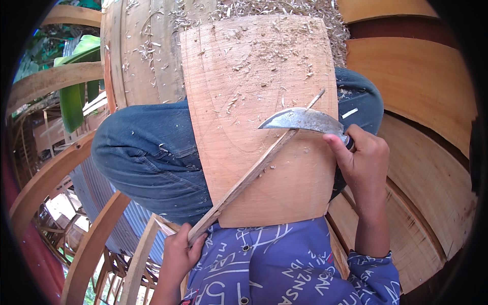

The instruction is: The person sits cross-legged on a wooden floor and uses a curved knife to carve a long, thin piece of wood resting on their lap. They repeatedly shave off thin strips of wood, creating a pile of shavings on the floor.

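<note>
My left hand (182, 252) is closed around the lower end of a thin wooden stick (244, 183). The stick slants up to the right across a flat wooden board (269, 188) on my lap, its far tip narrow and darker. In my right hand (363, 160) is the handle of a curved knife (302, 120), mostly hidden by the fingers. The broad metal blade points left and crosses over the stick near its upper end, covering a short stretch of it. Small wood shavings (269, 61) are scattered over the upper part of the board.
My crossed legs in blue jeans (147, 155) lie under the board. Beyond it, a plank floor (157, 56) carries more shavings heaped at the top. A wooden slatted wall (406, 76) stands at the right. Curved wooden rails (94, 244) and a green leaf (73, 101) are at the left.
</note>
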A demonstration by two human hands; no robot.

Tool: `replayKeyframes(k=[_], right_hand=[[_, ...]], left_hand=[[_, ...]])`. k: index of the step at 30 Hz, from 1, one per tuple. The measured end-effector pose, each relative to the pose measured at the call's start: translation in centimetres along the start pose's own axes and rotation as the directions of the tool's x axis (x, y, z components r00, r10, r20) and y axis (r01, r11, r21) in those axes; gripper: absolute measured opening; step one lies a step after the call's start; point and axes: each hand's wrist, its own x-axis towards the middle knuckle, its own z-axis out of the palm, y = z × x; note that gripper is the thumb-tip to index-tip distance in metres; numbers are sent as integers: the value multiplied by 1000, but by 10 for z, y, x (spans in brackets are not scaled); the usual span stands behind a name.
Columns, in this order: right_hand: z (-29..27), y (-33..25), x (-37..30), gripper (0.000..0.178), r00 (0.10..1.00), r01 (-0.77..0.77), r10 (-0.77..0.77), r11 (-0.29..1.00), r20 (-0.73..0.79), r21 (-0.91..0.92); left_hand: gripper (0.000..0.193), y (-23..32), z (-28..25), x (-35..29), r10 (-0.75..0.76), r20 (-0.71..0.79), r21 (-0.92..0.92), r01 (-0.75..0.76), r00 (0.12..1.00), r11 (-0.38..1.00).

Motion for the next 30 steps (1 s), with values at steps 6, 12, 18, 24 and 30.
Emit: replayKeyframes(k=[6,12,18,24,30], right_hand=[[2,0,-4,56,999,-12,13,1000,-30,14],[2,6,2,52,997,5,-10,998,-82,-56],[11,7,5,47,991,14,-21,998,-132,-55],[11,8,5,45,990,5,-11,999,-141,-42],[-3,54,24,53,921,-284,294,956,-254,76]], left_hand=[[26,1,-2,1,11,16,-7,-11,1000,1000],[25,-2,-1,1,3,33,-18,-3,999,1000],[26,3,-3,2,-56,63,-51,59,996,997],[26,7,-6,5,-31,73,-17,32,997,999],[26,5,-9,3,-2,90,22,0,996,1000]])
